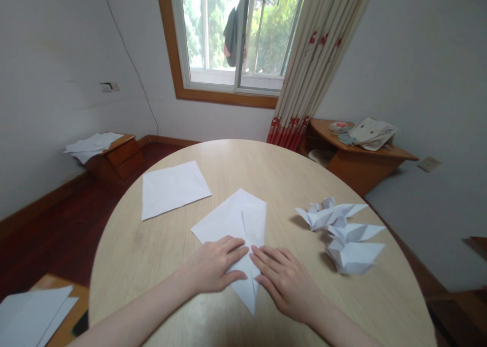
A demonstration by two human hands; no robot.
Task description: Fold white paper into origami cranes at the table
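A white sheet of paper (232, 220), partly folded into a kite-like shape with a point toward me, lies on the round light-wood table (152, 266). My left hand (215, 266) rests flat on its left half, fingers stretched out toward the middle crease. My right hand (283, 281) lies flat beside it on the right, fingertips touching the paper's folded flap. Both hands press down; neither grips anything.
A flat white sheet (173, 188) lies at the table's far left. Several folded paper figures (344, 233) sit at the right. More paper (32, 314) lies on a surface at lower left. Wooden side units stand left (117, 157) and right (357, 162).
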